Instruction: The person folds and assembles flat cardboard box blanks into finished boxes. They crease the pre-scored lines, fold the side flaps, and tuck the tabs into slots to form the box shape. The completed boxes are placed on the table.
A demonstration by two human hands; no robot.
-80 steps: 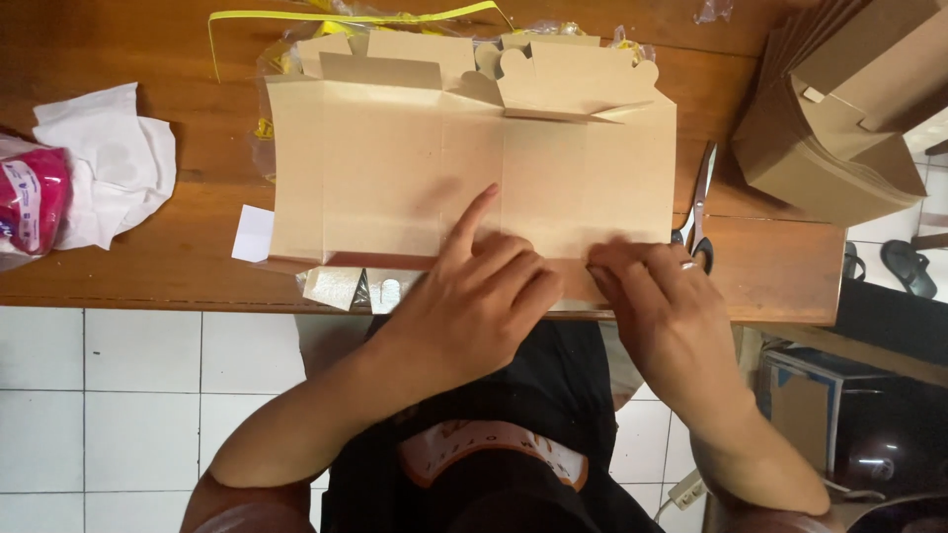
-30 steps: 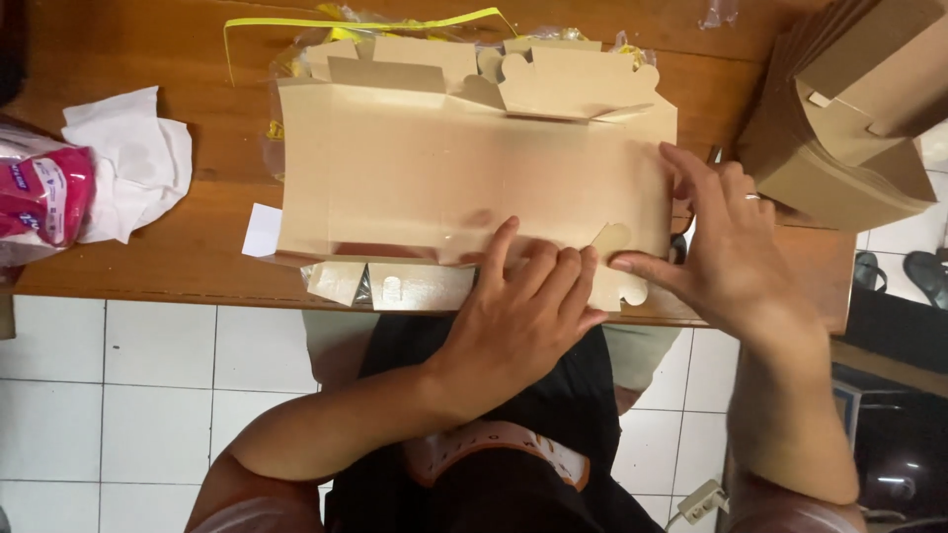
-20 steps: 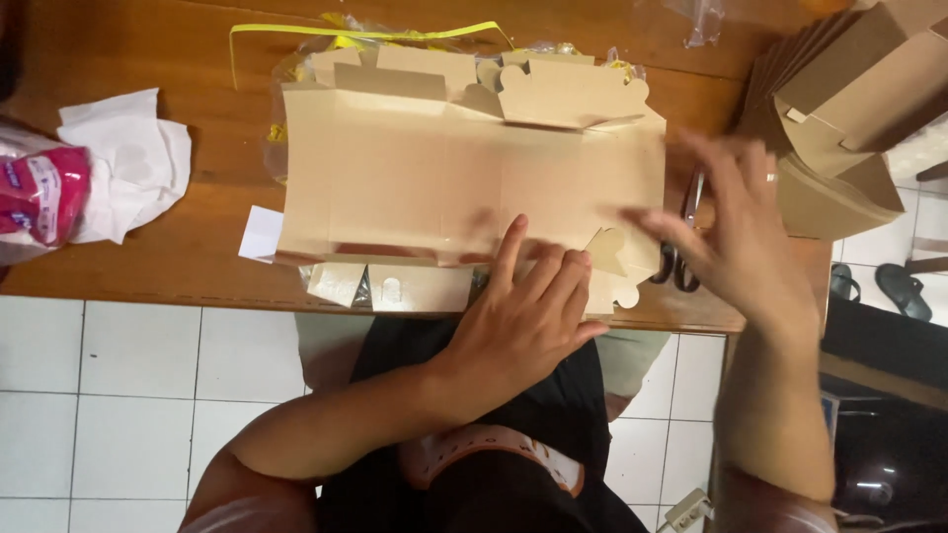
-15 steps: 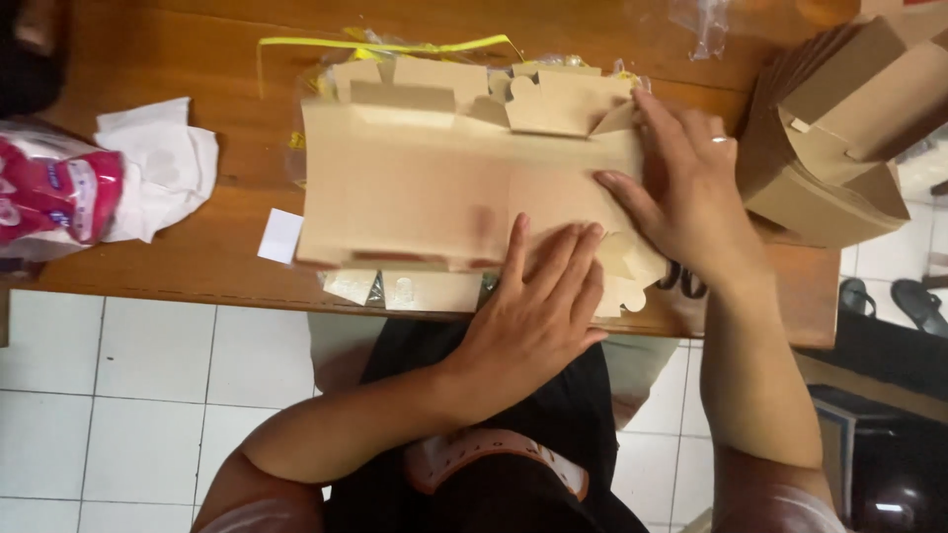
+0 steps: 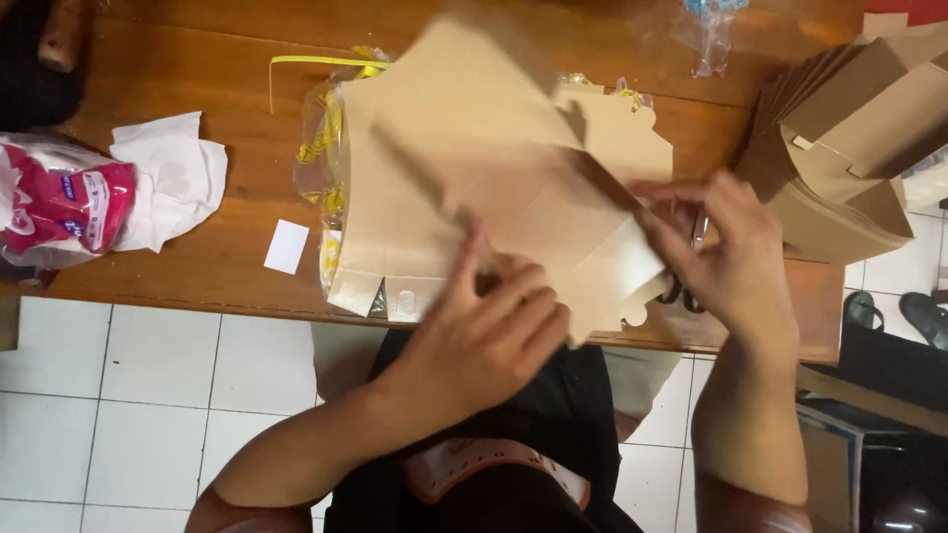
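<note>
Two hands on one flat brown cardboard box blank (image 5: 494,188), lifted and tilted, blurred, above a stack of blanks at the wooden counter (image 5: 197,59) near edge. Left hand (image 5: 484,336) fingers spread flat against its lower part; right hand (image 5: 726,262) curled, gripping its right end. Folded boxes (image 5: 849,148) stacked far right; white tissue (image 5: 173,178) left.

- Cardboard sheet (image 5: 494,188) lying mid-table (image 5: 197,286), hands (image 5: 484,336) at its near edge.
- Folded boxes (image 5: 849,158) stacking right.
- Tissue (image 5: 168,178) and plastic packet (image 5: 54,202) sitting left.
</note>
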